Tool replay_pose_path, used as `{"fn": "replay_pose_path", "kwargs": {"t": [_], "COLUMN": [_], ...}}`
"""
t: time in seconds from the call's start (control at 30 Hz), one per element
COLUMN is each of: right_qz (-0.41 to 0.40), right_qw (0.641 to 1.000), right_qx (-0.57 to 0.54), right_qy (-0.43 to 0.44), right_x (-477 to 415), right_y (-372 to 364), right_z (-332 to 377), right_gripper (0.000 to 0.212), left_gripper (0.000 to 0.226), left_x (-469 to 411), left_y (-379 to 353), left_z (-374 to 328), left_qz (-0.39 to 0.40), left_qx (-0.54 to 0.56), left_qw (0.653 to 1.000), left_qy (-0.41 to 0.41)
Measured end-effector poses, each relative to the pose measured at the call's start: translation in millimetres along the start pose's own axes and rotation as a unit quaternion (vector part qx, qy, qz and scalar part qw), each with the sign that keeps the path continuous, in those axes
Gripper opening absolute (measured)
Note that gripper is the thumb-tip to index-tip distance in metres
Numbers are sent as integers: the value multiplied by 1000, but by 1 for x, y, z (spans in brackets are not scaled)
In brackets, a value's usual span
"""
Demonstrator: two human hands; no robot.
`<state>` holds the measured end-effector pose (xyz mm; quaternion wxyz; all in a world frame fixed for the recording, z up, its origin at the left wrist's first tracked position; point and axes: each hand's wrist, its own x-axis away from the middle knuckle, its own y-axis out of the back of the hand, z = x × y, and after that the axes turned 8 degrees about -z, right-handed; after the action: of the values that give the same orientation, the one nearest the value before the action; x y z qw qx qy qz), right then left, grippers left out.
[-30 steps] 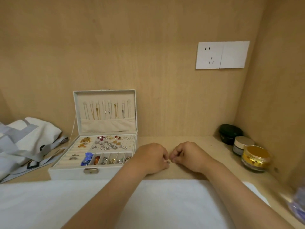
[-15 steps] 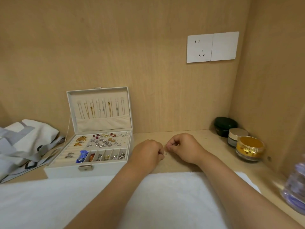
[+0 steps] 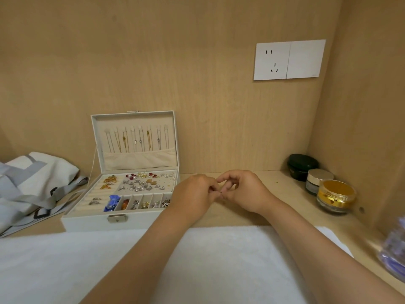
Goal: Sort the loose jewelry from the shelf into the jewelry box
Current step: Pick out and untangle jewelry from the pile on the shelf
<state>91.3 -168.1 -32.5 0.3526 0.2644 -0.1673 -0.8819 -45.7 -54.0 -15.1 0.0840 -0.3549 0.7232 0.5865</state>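
Observation:
A white jewelry box (image 3: 92, 223) stands open on the wooden shelf (image 3: 274, 194), left of centre. Chains hang in its raised lid (image 3: 133, 139). Its tray holds several earrings, brooches and small pieces in compartments. Just right of the box, my left hand (image 3: 195, 195) and my right hand (image 3: 243, 189) meet fingertip to fingertip above the shelf. Both pinch something very small between them; the piece itself is too tiny to make out.
A grey and white tote bag (image 3: 32, 185) lies left of the box. A dark jar (image 3: 302, 166), a silver-lidded jar (image 3: 317, 179) and a gold jar (image 3: 335, 196) stand in the right corner. A white cloth (image 3: 87, 266) covers the front. A blurred purple bottle (image 3: 394, 251) sits at far right.
My hands have lifted slightly off the shelf and come together, and the right hand's fingers have loosened from a fist into a pinch. The view has shifted a little.

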Motion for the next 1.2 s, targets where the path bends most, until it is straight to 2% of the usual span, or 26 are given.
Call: {"fn": "replay_pose_path", "kwargs": {"t": [0.1, 0.23, 0.33, 0.43, 0.6, 0.73, 0.87, 1.0, 1.2], "right_qz": [5, 32, 42, 75, 79, 69, 39, -1, -10], "right_qw": [1000, 999, 991, 982, 973, 962, 979, 998, 996], "right_qx": [11, 29, 125, 172, 216, 262, 196, 56, -94], "right_qy": [9, 0, 0, -3, 19, 43, 41, 30, 1], "right_x": [1, 0, 0, 2, 0, 0, -1, -5, -26], "right_y": [-1, 2, 7, 9, 5, -1, -5, -13, -40], "right_z": [0, 1, -1, 0, 0, 0, 4, 22, 63], "right_gripper": [22, 24, 17, 10, 7, 8, 11, 12, 20], "left_gripper": [11, 12, 17, 16, 10, 11, 19, 17, 15], "left_x": [1, 3, 4, 5, 6, 5, 1, -6, -14], "left_y": [-2, -4, -8, -10, -11, -6, 12, 39, 65], "left_z": [-1, 0, 1, 1, -1, -6, -13, -4, 40], "left_qz": [11, 7, 23, 35, 59, 47, 22, -44, -74], "left_qx": [-3, -12, -47, -61, -47, -10, 76, 149, 209], "left_qw": [1000, 1000, 999, 997, 997, 998, 992, 975, 947], "left_qy": [1, -9, -14, -21, -5, 35, 93, 158, 234]}}
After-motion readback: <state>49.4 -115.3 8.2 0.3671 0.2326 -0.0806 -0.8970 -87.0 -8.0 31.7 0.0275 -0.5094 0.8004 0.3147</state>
